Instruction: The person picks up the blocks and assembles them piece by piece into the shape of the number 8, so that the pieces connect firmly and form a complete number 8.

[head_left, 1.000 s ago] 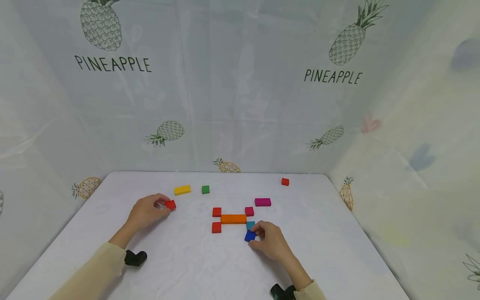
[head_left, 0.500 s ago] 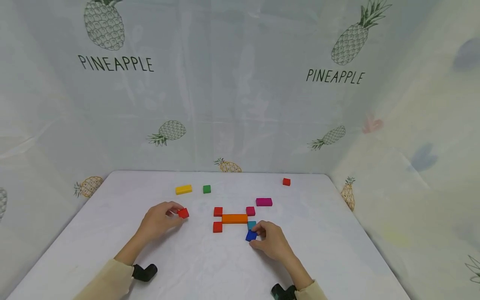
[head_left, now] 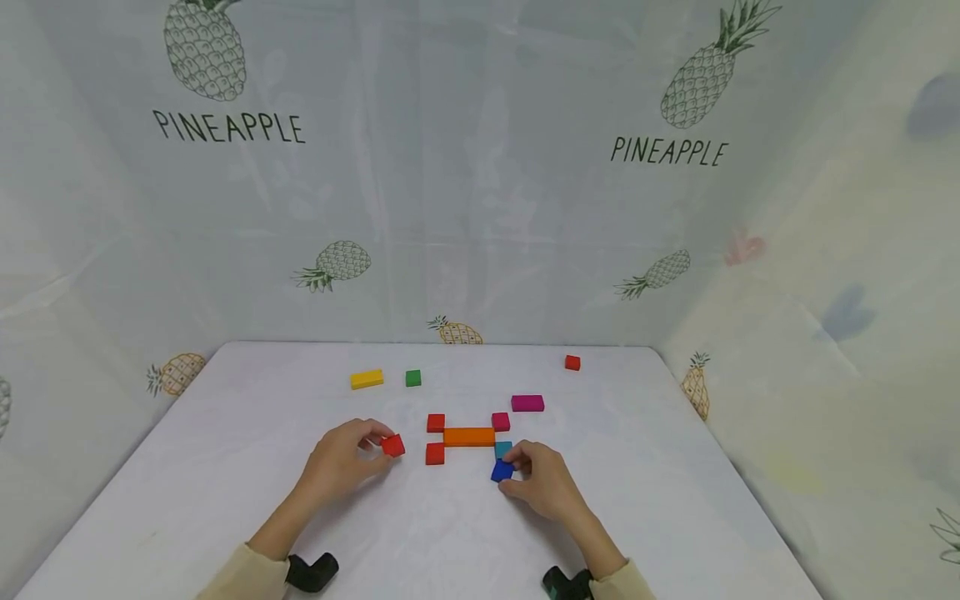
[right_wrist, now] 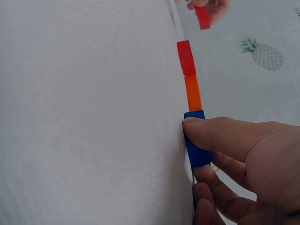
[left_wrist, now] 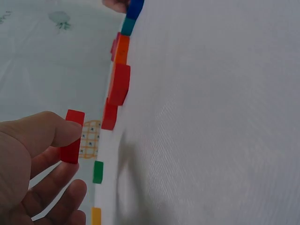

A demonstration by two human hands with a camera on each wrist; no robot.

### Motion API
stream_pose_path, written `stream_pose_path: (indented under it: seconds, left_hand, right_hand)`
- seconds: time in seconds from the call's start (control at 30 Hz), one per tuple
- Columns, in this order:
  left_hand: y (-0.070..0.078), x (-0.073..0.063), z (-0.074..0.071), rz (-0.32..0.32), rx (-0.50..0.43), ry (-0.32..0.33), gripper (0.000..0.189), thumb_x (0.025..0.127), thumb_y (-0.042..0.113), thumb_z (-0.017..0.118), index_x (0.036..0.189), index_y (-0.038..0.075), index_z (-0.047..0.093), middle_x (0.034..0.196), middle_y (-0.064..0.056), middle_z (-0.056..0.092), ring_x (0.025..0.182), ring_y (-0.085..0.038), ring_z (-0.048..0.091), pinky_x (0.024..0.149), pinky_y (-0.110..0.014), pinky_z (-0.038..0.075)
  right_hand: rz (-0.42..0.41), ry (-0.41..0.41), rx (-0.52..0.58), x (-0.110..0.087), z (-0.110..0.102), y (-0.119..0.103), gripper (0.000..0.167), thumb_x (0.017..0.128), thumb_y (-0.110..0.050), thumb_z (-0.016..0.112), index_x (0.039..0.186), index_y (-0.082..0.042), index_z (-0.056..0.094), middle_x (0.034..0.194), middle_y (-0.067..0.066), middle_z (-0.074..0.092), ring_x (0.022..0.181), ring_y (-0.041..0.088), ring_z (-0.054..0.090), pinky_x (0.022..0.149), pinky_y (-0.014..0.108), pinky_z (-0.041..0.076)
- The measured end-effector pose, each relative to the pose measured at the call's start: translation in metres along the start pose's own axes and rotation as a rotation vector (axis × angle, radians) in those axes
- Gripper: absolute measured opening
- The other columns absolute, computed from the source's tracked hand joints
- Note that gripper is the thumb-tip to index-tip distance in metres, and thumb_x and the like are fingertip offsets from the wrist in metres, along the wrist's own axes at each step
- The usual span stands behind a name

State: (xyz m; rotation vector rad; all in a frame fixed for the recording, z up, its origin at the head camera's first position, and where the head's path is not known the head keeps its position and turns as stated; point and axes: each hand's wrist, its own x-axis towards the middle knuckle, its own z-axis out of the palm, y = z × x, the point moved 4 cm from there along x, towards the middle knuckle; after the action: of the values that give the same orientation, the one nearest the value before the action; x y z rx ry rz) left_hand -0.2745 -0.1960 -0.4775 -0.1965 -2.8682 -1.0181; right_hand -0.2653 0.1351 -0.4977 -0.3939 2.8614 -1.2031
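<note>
Between thumb and fingers, my left hand (head_left: 341, 462) pinches a red block (head_left: 393, 446), held above the table in the left wrist view. My right hand (head_left: 547, 482) pinches a dark blue block (head_left: 502, 471) that sits against the near side of a light blue block (head_left: 503, 450). A long orange block (head_left: 469, 437) lies in the middle. Two red blocks, a far one (head_left: 436, 423) and a near one (head_left: 435, 454), stand at its left end. At its right end are a magenta block (head_left: 500, 422) and the light blue one, partly hidden by my right fingers.
Farther back on the white table (head_left: 262, 400) lie a yellow block (head_left: 367, 379), a green block (head_left: 413, 378), a long magenta block (head_left: 528, 403) and another red block (head_left: 572, 362). A pineapple-print curtain (head_left: 480, 183) hangs behind the table.
My left hand has moved right and nearer to me with the red block, toward the left end of the arrangement. The right hand stays in place on the dark blue block.
</note>
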Motion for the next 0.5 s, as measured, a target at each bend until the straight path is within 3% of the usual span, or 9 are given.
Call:
stream_pose_path:
  seconds: [0.5]
  left_hand:
    - [0.027, -0.015, 0.023, 0.014, -0.01, -0.015, 0.027, 0.083, 0.018, 0.089, 0.103, 0.03, 0.076, 0.089, 0.013, 0.064, 0.09, -0.01, 0.06, 0.079, -0.034, 0.053]
  right_hand:
    - [0.017, -0.006, 0.001, 0.0, 0.0, -0.002, 0.03, 0.084, -0.018, 0.091, 0.108, -0.012, 0.073, 0.098, 0.0, 0.066, 0.092, 0.017, 0.058, 0.083, 0.032, 0.057]
